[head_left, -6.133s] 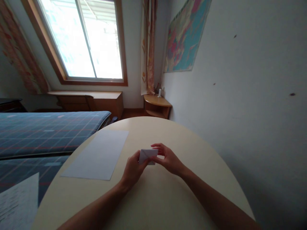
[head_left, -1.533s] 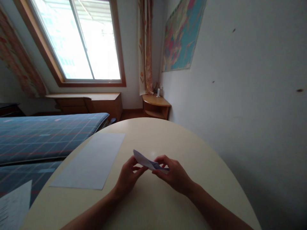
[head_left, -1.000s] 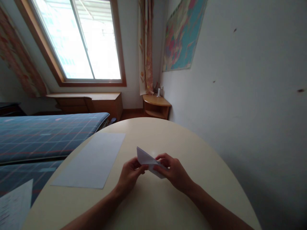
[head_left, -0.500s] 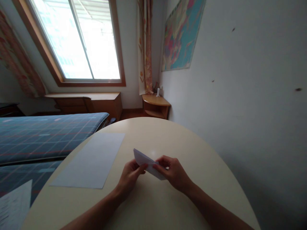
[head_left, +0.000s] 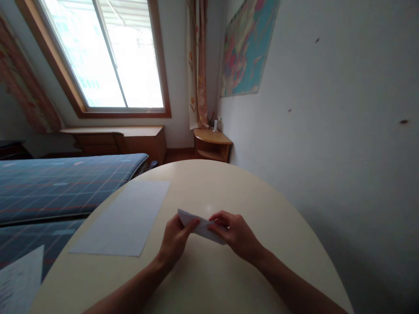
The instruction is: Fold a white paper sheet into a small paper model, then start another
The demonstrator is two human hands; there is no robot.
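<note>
One folded paper point(head_left: 203, 230) sits pinched in the fingers of the left hand point(head_left: 176, 237) and right hand point(head_left: 238, 236), worktop point(head_left: 209, 279) beneath them, seemingly mid-crease; flattening it next likely calls for even pressure.

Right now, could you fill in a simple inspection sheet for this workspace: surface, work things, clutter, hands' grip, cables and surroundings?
Surface: cream table with a curved edge; a plain sheet lies flat on its left side.
Work things: folded paper, pale, held between the hands.
Clutter: marked sheet at the lower left picture edge; its marks are too small to read.
Grip: left hand and right hand both hold the folded paper.
Cables: nothing seen.
Surroundings: plaid mattress at left, window ahead, wall map and corner shelf beyond the table.
</note>
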